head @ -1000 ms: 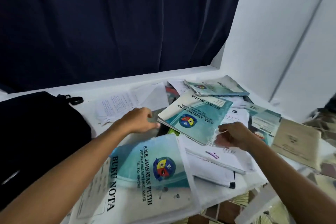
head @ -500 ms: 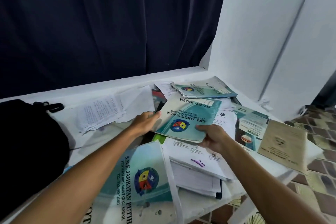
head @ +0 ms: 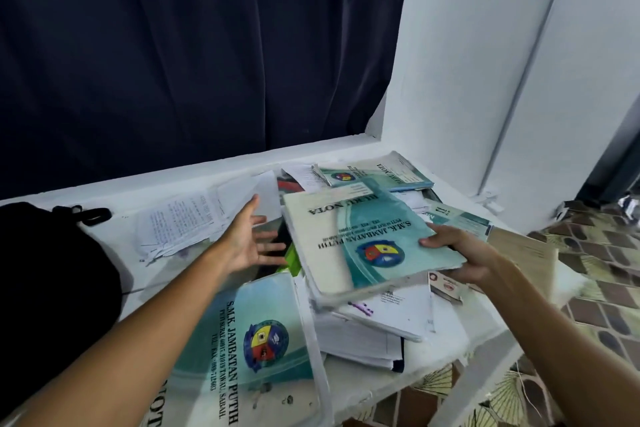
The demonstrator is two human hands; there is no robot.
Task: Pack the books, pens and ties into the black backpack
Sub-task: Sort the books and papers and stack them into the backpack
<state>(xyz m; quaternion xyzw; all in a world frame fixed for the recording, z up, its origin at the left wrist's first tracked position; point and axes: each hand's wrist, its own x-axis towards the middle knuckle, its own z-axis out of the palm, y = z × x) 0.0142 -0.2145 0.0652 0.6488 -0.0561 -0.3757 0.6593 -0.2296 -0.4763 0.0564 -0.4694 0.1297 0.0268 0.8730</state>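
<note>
My right hand grips the near right corner of a teal "Buku Nota" book and holds it tilted above the paper pile. Left of that book my left hand hovers, palm up, fingers spread, holding nothing. A second teal book lies flat in front of me under my left forearm. A third teal book lies at the back by the wall. The black backpack sits at the far left of the white table. No pens or ties can be made out.
Loose printed sheets lie between the backpack and the books. A stack of white papers sits under the lifted book. A beige booklet and a teal leaflet lie at the right edge. Dark curtain behind, tiled floor right.
My right hand has lifted the teal book off the pile and toward me. My left hand let go of the book's left edge and opened.
</note>
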